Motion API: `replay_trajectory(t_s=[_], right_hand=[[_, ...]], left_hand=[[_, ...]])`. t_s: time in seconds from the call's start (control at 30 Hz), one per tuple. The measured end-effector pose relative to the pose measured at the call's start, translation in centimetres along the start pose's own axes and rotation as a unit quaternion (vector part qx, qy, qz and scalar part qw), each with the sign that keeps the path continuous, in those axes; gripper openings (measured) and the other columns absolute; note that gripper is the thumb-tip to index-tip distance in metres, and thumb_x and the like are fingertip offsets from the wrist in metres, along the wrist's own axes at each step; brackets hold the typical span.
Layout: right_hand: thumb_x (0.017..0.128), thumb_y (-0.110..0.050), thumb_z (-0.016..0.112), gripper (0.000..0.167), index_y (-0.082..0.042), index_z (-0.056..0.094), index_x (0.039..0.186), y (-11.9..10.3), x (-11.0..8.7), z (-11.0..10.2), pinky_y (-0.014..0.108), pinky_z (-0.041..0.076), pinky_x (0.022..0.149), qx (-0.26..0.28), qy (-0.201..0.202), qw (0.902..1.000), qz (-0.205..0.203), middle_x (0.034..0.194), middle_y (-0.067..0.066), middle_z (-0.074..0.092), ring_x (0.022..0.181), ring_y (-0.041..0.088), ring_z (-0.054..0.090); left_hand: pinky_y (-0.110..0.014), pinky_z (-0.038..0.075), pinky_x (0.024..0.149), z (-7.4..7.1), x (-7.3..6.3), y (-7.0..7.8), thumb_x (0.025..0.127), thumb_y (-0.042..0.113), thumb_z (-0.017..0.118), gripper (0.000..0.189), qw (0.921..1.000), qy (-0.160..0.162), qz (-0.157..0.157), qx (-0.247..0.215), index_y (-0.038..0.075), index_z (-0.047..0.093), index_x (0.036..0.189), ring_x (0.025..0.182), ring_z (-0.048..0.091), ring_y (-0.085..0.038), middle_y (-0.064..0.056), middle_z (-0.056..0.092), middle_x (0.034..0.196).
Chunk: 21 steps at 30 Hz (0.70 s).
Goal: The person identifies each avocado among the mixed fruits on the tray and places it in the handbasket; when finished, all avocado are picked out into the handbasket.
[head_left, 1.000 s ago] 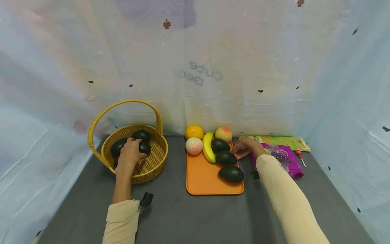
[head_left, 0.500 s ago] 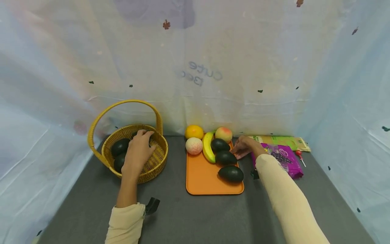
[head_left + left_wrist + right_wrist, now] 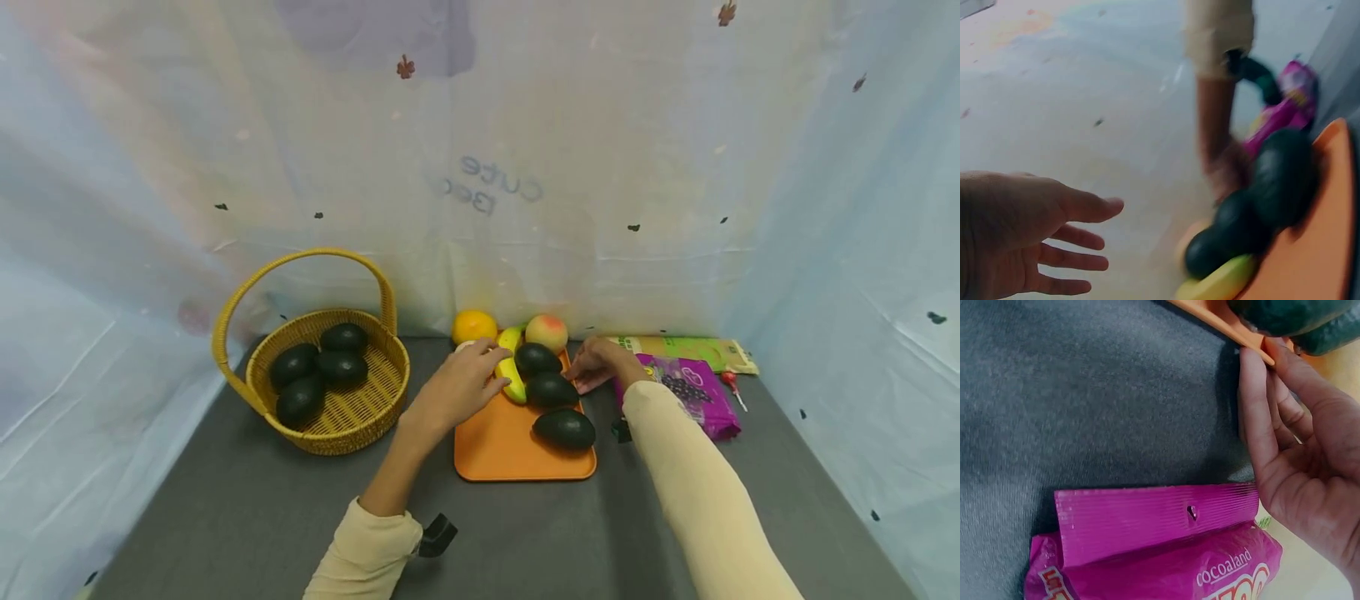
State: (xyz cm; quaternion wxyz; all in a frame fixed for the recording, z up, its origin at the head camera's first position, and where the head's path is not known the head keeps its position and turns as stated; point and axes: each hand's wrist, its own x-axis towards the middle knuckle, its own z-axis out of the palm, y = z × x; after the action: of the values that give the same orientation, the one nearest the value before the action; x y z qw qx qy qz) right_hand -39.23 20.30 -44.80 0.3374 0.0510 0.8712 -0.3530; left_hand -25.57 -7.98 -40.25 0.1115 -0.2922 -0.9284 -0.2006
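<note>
My left hand (image 3: 459,387) reaches over the left side of the orange tray (image 3: 491,450), above the pale peach (image 3: 464,345), which it mostly hides. In the left wrist view its fingers are spread and hold nothing. Beside its fingertips lies a banana (image 3: 516,385). Three dark green avocados (image 3: 566,429) lie along the tray's right side. My right hand (image 3: 1310,437) pinches the tray's right rim between thumb and fingers, close to the avocados. Several more avocados (image 3: 342,368) sit in the yellow wicker basket (image 3: 341,442) at left.
An orange-yellow fruit (image 3: 475,325) and a reddish peach (image 3: 547,332) sit at the tray's back. Right of it lie a purple snack bag (image 3: 697,392), a green-yellow packet (image 3: 697,352) and a red lollipop (image 3: 730,380). A cloth curtain (image 3: 570,167) stands behind the table.
My left hand has left an avocado in the basket, come out and moved right to the tray. The right hand stays on the tray rim.
</note>
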Motion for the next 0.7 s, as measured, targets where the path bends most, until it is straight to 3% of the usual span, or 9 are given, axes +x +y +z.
replay_trajectory(t_s=[0.13,0.27,0.43,0.57,0.7], right_hand=[[0.095,-0.014,0.077,0.016,-0.002,0.067,0.097,0.1,0.1,-0.1,0.027,0.065,0.071,-0.001,-0.001,1.0000,-0.004,0.073,0.003,0.070,0.061,0.009,0.073],[0.096,-0.014,0.076,0.014,-0.001,0.070,0.097,0.1,-0.1,-0.2,0.026,0.065,0.070,-0.005,-0.003,1.0000,-0.006,0.075,0.005,0.072,0.062,0.010,0.074],[0.098,-0.016,0.074,0.016,0.000,0.073,0.100,0.0,-0.4,-0.1,0.029,0.066,0.075,-0.021,0.008,0.9997,-0.004,0.075,0.005,0.073,0.063,0.010,0.074],[0.098,-0.016,0.074,0.019,0.001,0.070,0.104,0.0,-0.6,0.0,0.032,0.066,0.080,-0.022,0.013,0.9997,-0.001,0.076,0.005,0.073,0.063,0.010,0.074],[0.097,-0.016,0.075,0.022,0.002,0.069,0.107,0.1,-0.6,0.0,0.033,0.066,0.082,-0.021,0.017,0.9996,-0.005,0.078,0.005,0.073,0.065,0.010,0.074]], left_hand=[[-0.032,0.061,0.088,2.1,1.5,2.3,0.102,0.029,0.069,0.041,0.9976,-0.048,0.049,-0.004,0.013,0.065,0.140,0.102,0.072,-0.020,-0.008,0.067,0.134],[-0.029,0.060,0.095,4.0,2.6,4.2,0.102,0.029,0.070,0.044,0.9910,-0.104,0.084,0.007,0.015,0.063,0.143,0.112,0.070,-0.019,-0.006,0.065,0.139],[-0.026,0.055,0.106,6.6,3.2,5.8,0.097,0.026,0.077,0.050,0.9759,-0.161,0.142,0.042,0.020,0.063,0.144,0.132,0.062,-0.016,-0.002,0.059,0.149],[-0.029,0.055,0.107,8.4,2.8,6.5,0.095,0.028,0.078,0.050,0.9648,-0.180,0.176,0.077,0.024,0.064,0.143,0.136,0.059,-0.016,0.000,0.059,0.148],[-0.028,0.056,0.097,9.0,2.3,6.8,0.095,0.031,0.078,0.046,0.9642,-0.164,0.184,0.099,0.027,0.066,0.139,0.124,0.059,-0.017,0.002,0.061,0.139]])
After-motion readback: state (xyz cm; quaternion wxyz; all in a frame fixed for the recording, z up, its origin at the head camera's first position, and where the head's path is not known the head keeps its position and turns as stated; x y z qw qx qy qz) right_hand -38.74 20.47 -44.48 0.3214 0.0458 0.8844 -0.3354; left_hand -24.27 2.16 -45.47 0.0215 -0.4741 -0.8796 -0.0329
